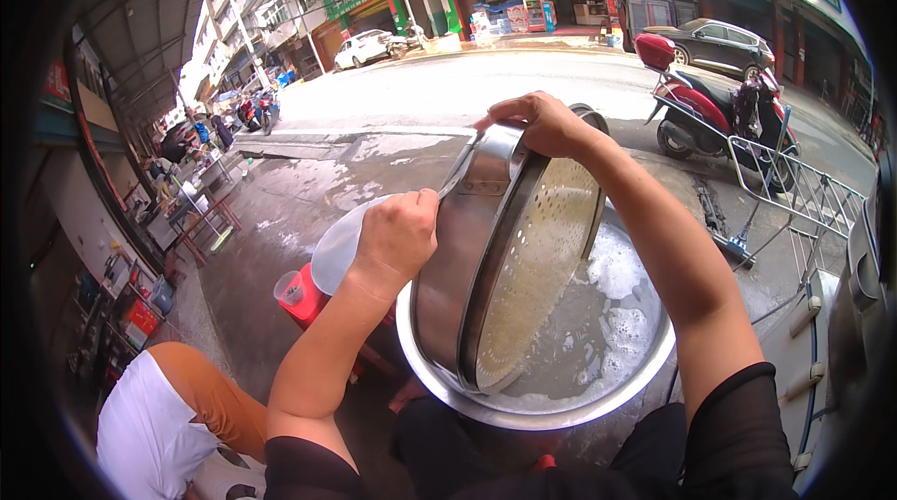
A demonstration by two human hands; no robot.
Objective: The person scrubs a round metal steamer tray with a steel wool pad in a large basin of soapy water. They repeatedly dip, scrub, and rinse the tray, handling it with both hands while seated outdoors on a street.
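Observation:
A round metal steamer tier [448,269] with a perforated base stands tilted on its edge inside a wide metal basin [536,421]. Soapy water [596,332] with patches of white foam lies in the basin. My right hand [543,125] grips the top of the tier beside its riveted metal handle [494,156]. My left hand [399,230] is closed in a fist around one end of a thin greyish strip [459,167], left of the handle. The strip's far end reaches my right fingertips; its exact kind is unclear.
Behind my left forearm are a pale round lid or basin [335,255] and a red stool [305,297] bearing a clear plastic cup [289,287]. A person's bent knee [203,388] is at lower left. A metal rack [799,184] and a red scooter [708,104] stand to the right.

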